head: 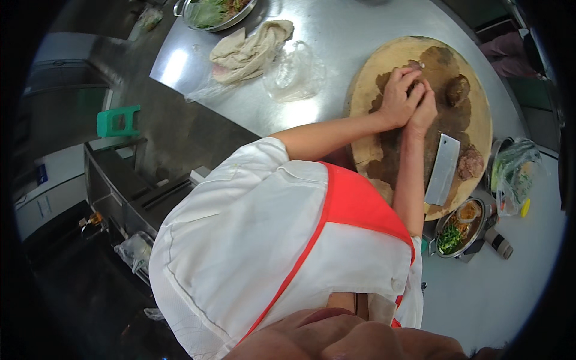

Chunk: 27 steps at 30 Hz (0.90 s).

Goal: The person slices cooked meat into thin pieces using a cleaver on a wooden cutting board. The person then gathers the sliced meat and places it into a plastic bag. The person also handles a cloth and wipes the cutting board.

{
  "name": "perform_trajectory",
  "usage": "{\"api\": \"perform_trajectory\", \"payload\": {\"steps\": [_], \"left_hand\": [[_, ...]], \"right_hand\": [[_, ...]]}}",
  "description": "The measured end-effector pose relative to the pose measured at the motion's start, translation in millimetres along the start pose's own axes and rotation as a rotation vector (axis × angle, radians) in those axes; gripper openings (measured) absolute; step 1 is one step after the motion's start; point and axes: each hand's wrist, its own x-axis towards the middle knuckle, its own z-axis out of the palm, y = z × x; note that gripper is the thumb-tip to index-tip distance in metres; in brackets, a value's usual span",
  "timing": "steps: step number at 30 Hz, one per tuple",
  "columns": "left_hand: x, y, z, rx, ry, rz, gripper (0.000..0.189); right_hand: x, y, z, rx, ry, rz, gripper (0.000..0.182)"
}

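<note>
My left hand (400,100) and my right hand (423,110) meet over the far half of a round wooden chopping board (364,146). Their fingers close around a small dark piece of food (411,88), mostly hidden by them. Just past my left fingertips sits a pinkish bit of meat (415,65). A brown lump of food (458,90) rests to the right of my hands. Nearer me, a cleaver (443,170) lies flat beside my right forearm, and a reddish-brown lump of meat (471,163) is by the board's right edge. Wet stains darken the wood.
On the steel table (342,27) are a crumpled cloth (252,51), a clear plastic bag (294,74) and a metal pan of vegetables (216,13). To the right stand a bowl of chopped greens and sauce (461,229) and bagged vegetables (517,175). A person (510,54) stands beyond.
</note>
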Motion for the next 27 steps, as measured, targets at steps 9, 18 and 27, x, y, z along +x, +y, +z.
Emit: {"api": "perform_trajectory", "payload": {"steps": [9,18,27], "left_hand": [[3,30,14,-0.346,0.023,-0.393,0.033],[3,24,7,-0.311,-0.472,-0.233,0.041],[-12,27,17,-1.402,-0.227,-1.33,0.019]], "right_hand": [[-24,-56,-8,0.412,0.092,0.227,0.036],[-36,-58,-30,-0.39,-0.021,-0.262,0.052],[-48,-70,-46,-0.776,0.145,-0.49,0.045]]}}
